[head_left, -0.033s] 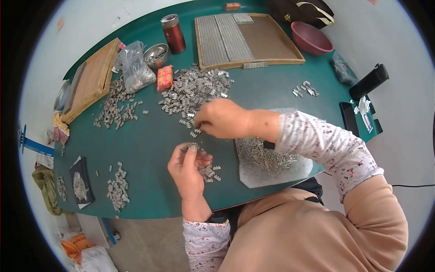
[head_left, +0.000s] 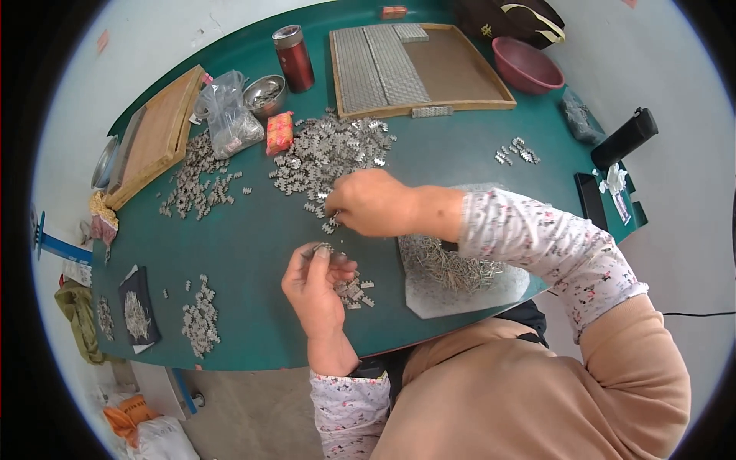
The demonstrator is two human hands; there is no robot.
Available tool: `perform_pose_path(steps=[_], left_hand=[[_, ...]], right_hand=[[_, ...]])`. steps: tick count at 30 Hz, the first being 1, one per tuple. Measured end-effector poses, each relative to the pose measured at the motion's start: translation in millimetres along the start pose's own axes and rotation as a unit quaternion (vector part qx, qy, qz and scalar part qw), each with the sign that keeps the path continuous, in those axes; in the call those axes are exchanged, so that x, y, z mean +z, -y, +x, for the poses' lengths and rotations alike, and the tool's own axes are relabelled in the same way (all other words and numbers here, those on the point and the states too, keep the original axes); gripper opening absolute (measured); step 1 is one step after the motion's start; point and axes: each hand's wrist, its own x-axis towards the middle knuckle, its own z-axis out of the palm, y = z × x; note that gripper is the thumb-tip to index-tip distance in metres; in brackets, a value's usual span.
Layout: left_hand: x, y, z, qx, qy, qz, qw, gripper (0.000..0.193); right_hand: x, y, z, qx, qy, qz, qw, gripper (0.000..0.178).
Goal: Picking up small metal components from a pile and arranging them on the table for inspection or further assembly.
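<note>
My left hand (head_left: pixel 314 282) grips a small metal piece (head_left: pixel 323 247) between thumb and fingers, above the table (head_left: pixel 253 310); my right hand (head_left: pixel 373 202) is at the near edge of the main heap (head_left: pixel 333 147) of such pieces, fingers curled down; I cannot tell whether they grasp one; a small cluster (head_left: pixel 354 292) lies just beside my left hand; a pale slab (head_left: pixel 429 297) carries loose pins (head_left: pixel 462 267)

Red flask (head_left: pixel 294 63), silver-lidded — stood upright. Pink basin (head_left: pixel 527 81) sat just beside a dark bag (head_left: pixel 502 18) with pale handles. Small orange block (head_left: pixel 394 12) lay toward the far edge. Black bottle (head_left: pixel 627 138) stood near a phone (head_left: pixel 590 201), crumpled tissue (head_left: pixel 614 180) just beside. White sack (head_left: pixel 170 440) — low, by an orange bag (head_left: pixel 126 418).
</note>
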Motion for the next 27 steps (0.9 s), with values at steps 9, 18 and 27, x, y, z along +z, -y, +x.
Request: perform_pose_path(steps=[9, 18, 27], left_hand=[[-6.2, -1.7, 3.2, 0.022, -0.058, -0.060, 0.996, 0.012], [-4.2, -4.7, 1.5, 0.005, -0.019, -0.098, 0.995, 0.018], [-1.2, 6.7, 0.7, 0.000, 0.018, -0.021, 1.000, 0.011]], right_hand=[[36.1, 8.3, 4.9, -0.115, 0.031, -0.214, 0.970, 0.016], [8.4, 4.2, -14.4, 0.010, 0.129, -0.127, 0.983, 0.024], [-9.4, 12.8, -34.3, 0.131, -0.010, 0.229, 0.964, 0.020]])
